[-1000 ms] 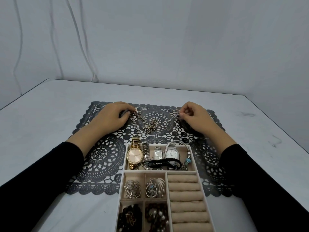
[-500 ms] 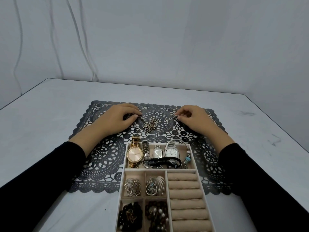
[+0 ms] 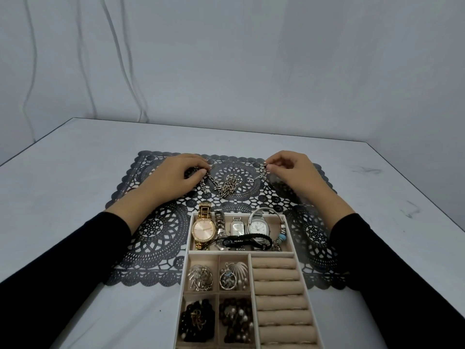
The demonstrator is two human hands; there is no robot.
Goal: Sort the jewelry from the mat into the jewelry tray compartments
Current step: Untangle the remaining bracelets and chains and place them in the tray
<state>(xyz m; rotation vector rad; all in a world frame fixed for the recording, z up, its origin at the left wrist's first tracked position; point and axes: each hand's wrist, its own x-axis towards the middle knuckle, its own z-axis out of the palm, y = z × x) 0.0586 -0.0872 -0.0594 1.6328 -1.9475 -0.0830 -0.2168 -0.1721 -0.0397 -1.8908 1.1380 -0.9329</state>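
Head view, the only view supplied. The chain necklace [image 3: 227, 186] lies on the black lace mat [image 3: 156, 230] at 12 o'clock from the jewelry tray [image 3: 289, 220], its middle bunched in a heap on the mat's central rosette. The left hand [image 3: 176, 176], at 10 o'clock from the tray, has fingers curled with thumb and forefinger pinched on one end of the chain; a loose length trails below the hand. The right hand [image 3: 292, 170], at 1 o'clock, has thumb and forefinger closed on the thin clasp end, the other fingers relaxed. Whether the clasp is fastened cannot be told.

The tray's far compartment holds watches, including a gold watch [image 3: 203, 229], and bracelets. The four small compartments hold brooches and beaded pieces. The ring rolls [image 3: 276, 285] on the right are bare.

Judgement: the step in hand is gathering the chain for transfer. Recommended practice: keep both pinches firm, lift evenly so the heap unwinds without knotting, keep links clear of the lace holes, then lower it slowly into one compartment.
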